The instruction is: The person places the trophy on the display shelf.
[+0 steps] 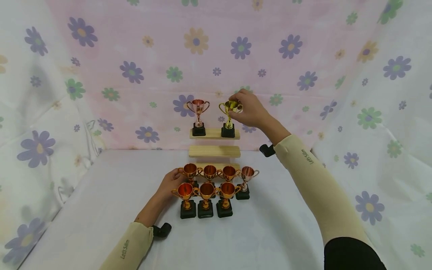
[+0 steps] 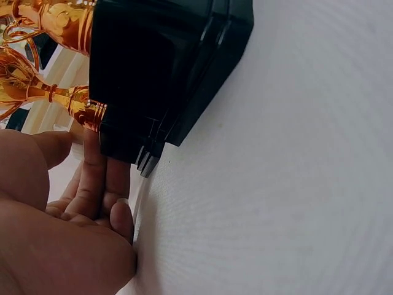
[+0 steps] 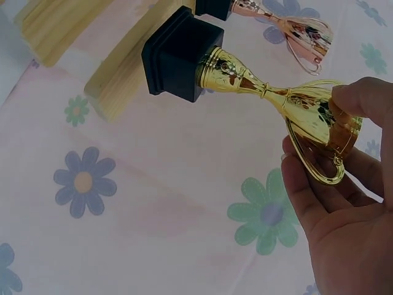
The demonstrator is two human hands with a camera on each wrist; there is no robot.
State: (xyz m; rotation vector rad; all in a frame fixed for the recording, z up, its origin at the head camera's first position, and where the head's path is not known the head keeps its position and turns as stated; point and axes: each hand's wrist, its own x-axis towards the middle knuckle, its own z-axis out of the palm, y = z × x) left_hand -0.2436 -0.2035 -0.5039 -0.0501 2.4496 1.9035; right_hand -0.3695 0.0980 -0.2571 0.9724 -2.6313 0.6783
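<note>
A black sleeve (image 1: 352, 255) is closest. The right hand (image 1: 250, 108) pinches the gold cup (image 1: 229, 123) at the top shelf's (image 1: 213, 133) right end; best set it flat, then let go gently. The left hand (image 1: 171, 183) is loose by the orange cups (image 1: 185, 192); I can't tell if it touches.

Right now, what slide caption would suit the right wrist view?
Right hand holding a gold trophy at a wooden shelf, with a pink trophy close by.
</note>
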